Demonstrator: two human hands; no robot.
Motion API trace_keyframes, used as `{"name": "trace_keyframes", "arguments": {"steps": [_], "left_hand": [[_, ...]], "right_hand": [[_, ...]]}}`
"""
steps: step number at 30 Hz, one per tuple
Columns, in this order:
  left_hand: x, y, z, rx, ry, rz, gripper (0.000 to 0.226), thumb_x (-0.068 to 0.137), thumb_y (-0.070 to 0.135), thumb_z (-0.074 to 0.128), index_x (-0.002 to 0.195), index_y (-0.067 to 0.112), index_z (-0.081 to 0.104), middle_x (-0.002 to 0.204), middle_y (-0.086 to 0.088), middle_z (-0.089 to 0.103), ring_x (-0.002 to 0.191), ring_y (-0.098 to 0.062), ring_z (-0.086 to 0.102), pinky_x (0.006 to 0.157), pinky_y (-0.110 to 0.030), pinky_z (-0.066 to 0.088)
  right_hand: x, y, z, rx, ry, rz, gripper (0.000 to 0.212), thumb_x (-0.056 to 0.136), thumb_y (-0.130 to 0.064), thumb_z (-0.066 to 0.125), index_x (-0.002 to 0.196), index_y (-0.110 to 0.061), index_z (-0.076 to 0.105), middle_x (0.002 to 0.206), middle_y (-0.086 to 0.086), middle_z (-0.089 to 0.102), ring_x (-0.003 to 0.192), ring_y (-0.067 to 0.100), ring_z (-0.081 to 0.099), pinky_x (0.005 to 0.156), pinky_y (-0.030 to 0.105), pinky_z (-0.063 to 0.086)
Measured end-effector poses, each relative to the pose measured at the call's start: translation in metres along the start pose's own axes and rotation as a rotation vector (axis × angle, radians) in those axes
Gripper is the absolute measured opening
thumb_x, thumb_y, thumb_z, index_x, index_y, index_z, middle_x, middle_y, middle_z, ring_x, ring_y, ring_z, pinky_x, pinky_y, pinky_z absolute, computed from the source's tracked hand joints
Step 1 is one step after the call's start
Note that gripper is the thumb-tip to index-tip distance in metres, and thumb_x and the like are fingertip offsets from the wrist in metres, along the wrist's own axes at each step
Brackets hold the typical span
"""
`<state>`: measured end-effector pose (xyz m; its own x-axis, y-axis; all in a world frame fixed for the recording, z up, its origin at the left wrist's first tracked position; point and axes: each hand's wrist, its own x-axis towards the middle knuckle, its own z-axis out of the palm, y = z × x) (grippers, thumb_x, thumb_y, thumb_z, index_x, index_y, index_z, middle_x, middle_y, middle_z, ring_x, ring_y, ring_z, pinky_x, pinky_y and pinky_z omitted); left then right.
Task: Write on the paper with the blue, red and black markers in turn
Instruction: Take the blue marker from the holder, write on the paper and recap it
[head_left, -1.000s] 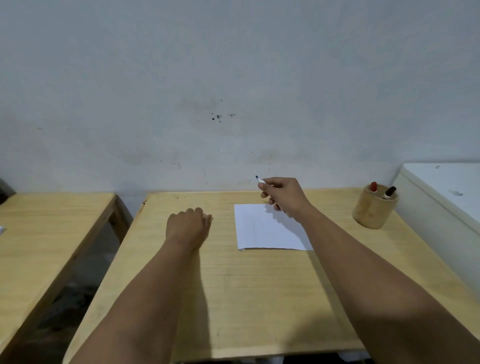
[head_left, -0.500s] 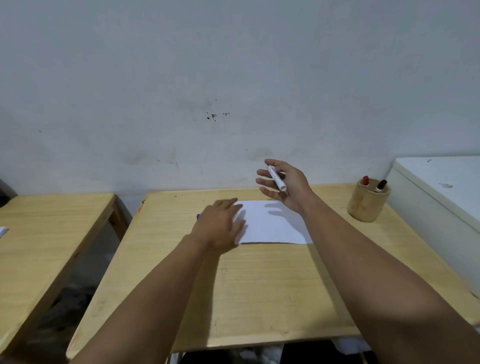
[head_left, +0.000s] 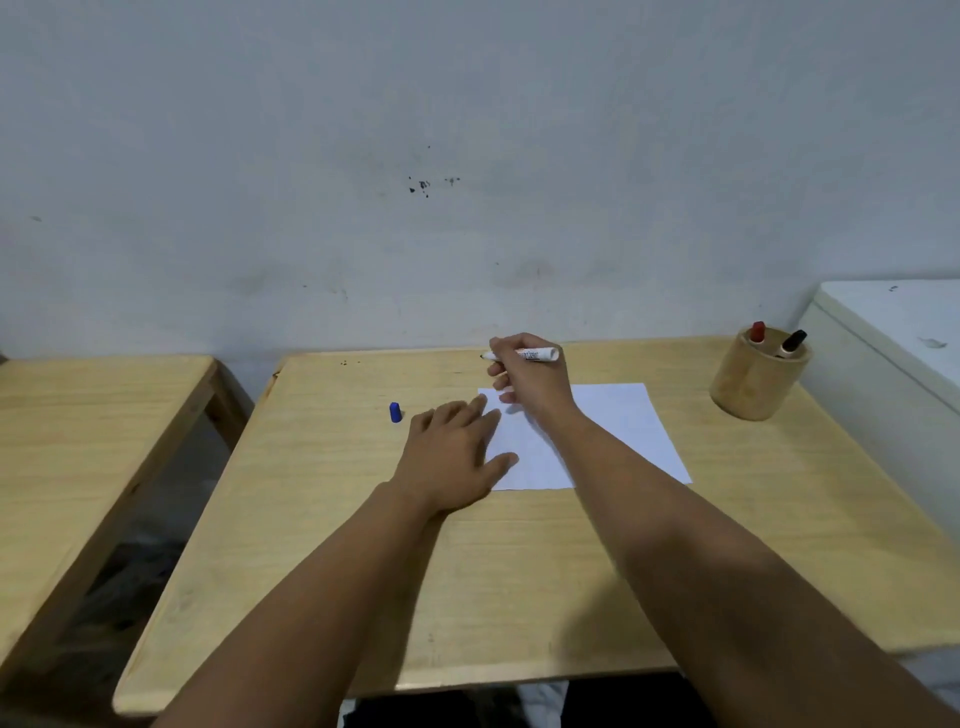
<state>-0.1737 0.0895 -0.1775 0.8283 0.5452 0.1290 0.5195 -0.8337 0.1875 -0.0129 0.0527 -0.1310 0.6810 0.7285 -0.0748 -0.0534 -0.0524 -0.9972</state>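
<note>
A white sheet of paper (head_left: 618, 431) lies on the wooden table (head_left: 519, 571). My right hand (head_left: 530, 379) grips an uncapped white-barrelled marker (head_left: 535, 355), tip pointing left, above the paper's far left corner. My left hand (head_left: 452, 457) rests flat with fingers spread, its fingertips on the paper's left edge. A blue cap (head_left: 396, 412) lies on the table just left of my left hand. The red marker (head_left: 757, 332) and the black marker (head_left: 792, 343) stand in a wooden cup (head_left: 753, 384) at the far right.
A second wooden table (head_left: 78, 441) stands to the left across a gap. A white cabinet (head_left: 904, 353) adjoins the table's right side, close to the cup. A pale wall runs behind both tables.
My left hand slid right onto the paper's edge, leaving the blue cap on the table. My right hand turned the marker into a writing grip above the paper's far corner.
</note>
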Motion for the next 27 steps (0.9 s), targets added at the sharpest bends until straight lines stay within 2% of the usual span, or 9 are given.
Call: {"name": "trace_keyframes", "arguments": {"steps": [2, 5, 9, 11, 15, 17, 20, 27], "left_hand": [[0.003, -0.002, -0.005, 0.019, -0.032, -0.012, 0.078, 0.09, 0.074, 0.039, 0.155, 0.032, 0.037, 0.169, 0.006, 0.028, 0.152, -0.027, 0.026, 0.115, -0.05, 0.026], [0.007, -0.006, -0.008, 0.031, -0.067, -0.022, 0.085, 0.085, 0.081, 0.038, 0.154, 0.032, 0.036, 0.169, 0.009, 0.027, 0.15, -0.027, 0.026, 0.112, -0.049, 0.025], [0.003, -0.015, -0.007, 0.036, -0.06, 0.02, 0.093, 0.087, 0.082, 0.036, 0.16, 0.026, 0.029, 0.17, 0.009, 0.025, 0.154, -0.024, 0.023, 0.118, -0.047, 0.022], [-0.001, -0.018, -0.005, 0.024, -0.064, 0.025, 0.097, 0.088, 0.084, 0.032, 0.163, 0.024, 0.022, 0.171, 0.006, 0.02, 0.158, -0.021, 0.015, 0.125, -0.048, 0.014], [-0.005, -0.018, -0.001, -0.022, -0.083, -0.022, 0.101, 0.087, 0.086, 0.028, 0.165, 0.022, 0.017, 0.173, 0.005, 0.011, 0.16, -0.017, 0.002, 0.128, -0.051, 0.0], [-0.006, -0.019, -0.001, -0.041, -0.065, -0.026, 0.102, 0.086, 0.087, 0.03, 0.164, 0.022, 0.019, 0.173, 0.006, 0.012, 0.16, -0.015, 0.002, 0.129, -0.049, 0.0], [-0.006, -0.021, -0.001, -0.077, -0.052, -0.026, 0.104, 0.084, 0.088, 0.033, 0.164, 0.022, 0.022, 0.172, 0.007, 0.013, 0.16, -0.013, 0.003, 0.129, -0.048, 0.0], [-0.005, -0.023, 0.001, -0.071, -0.048, -0.024, 0.106, 0.083, 0.09, 0.033, 0.163, 0.021, 0.024, 0.172, 0.007, 0.014, 0.16, -0.013, 0.004, 0.129, -0.049, 0.001]], "right_hand": [[0.0, 0.012, 0.005, -0.04, 0.055, -0.002, 0.038, 0.098, -0.046, 0.071, 0.089, -0.009, 0.073, 0.07, -0.004, 0.073, 0.052, 0.01, 0.059, 0.045, 0.022, 0.045], [0.001, 0.024, 0.003, -0.023, 0.114, -0.028, 0.035, 0.105, -0.039, 0.064, 0.085, -0.009, 0.068, 0.062, -0.008, 0.072, 0.045, 0.006, 0.056, 0.043, 0.021, 0.041], [0.001, 0.026, -0.002, 0.023, 0.054, -0.035, 0.027, 0.101, -0.03, 0.07, 0.079, -0.014, 0.072, 0.068, 0.01, 0.073, 0.057, 0.022, 0.061, 0.049, 0.026, 0.043], [0.0, 0.027, 0.001, -0.016, 0.036, -0.043, 0.03, 0.094, -0.034, 0.077, 0.072, -0.016, 0.069, 0.072, 0.017, 0.074, 0.059, 0.023, 0.062, 0.052, 0.029, 0.045], [-0.007, 0.033, 0.007, -0.222, 0.122, -0.08, 0.036, 0.089, -0.049, 0.072, 0.066, -0.024, 0.064, 0.07, 0.0, 0.078, 0.066, 0.021, 0.077, 0.064, 0.041, 0.06], [-0.009, 0.033, 0.008, -0.248, 0.129, -0.071, 0.033, 0.089, -0.044, 0.069, 0.063, -0.025, 0.062, 0.069, -0.002, 0.079, 0.064, 0.019, 0.079, 0.064, 0.042, 0.062], [-0.009, 0.034, 0.008, -0.248, 0.125, -0.086, 0.04, 0.089, -0.033, 0.066, 0.051, -0.03, 0.057, 0.057, -0.009, 0.07, 0.075, 0.017, 0.083, 0.062, 0.038, 0.063], [-0.007, 0.037, 0.008, -0.286, 0.098, -0.118, 0.038, 0.09, -0.033, 0.068, 0.053, -0.029, 0.06, 0.064, -0.004, 0.074, 0.075, 0.017, 0.083, 0.073, 0.05, 0.069]]}}
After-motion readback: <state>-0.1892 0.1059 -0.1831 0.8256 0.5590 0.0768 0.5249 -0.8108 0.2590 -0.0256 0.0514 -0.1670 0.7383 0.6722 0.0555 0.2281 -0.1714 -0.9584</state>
